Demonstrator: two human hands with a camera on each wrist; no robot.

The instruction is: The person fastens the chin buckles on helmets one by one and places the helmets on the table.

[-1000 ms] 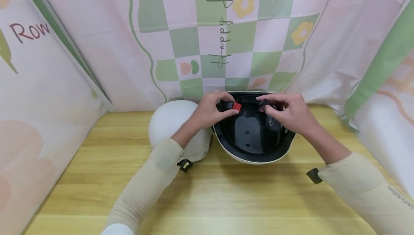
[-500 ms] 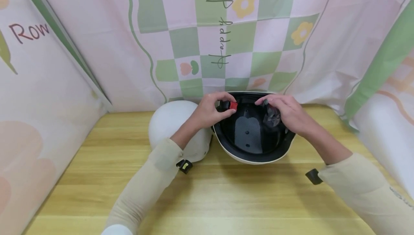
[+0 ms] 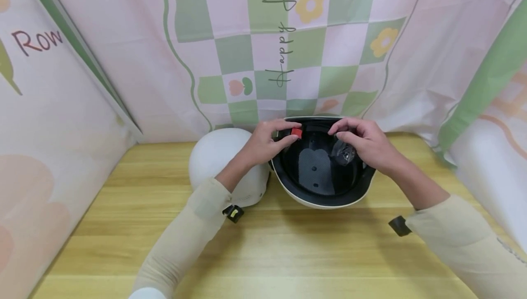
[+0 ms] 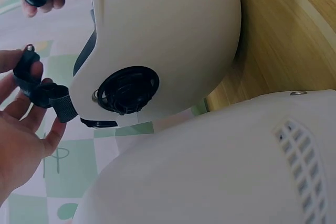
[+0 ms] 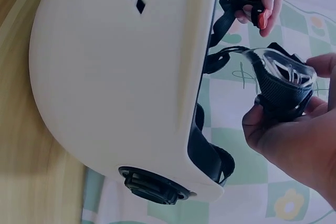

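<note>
An upturned white helmet (image 3: 314,171) with a black lining lies on the table in the head view. At its left rim, my left hand (image 3: 263,143) holds a black chin strap buckle with a red part (image 3: 296,132) between thumb and fingers. Across the opening, my right hand (image 3: 372,148) grips the other strap. In the right wrist view, this black webbing (image 5: 283,93) carries a piece in clear plastic (image 5: 289,69), with my fingers curled round it. The two strap ends are apart. Part of the right strap is hidden behind my fingers in the head view.
A second white helmet (image 3: 218,162), dome up, stands just left of the first, beneath my left forearm. Both rest on a wooden table (image 3: 296,253). A patterned curtain (image 3: 271,47) hangs close behind them. Black adjuster dials (image 4: 128,90) show on the upturned helmet's outside.
My right fingers have shifted on their strap, and the clear plastic piece now hangs lower and in fuller view. My left hand has moved slightly left with the red-tipped buckle.
</note>
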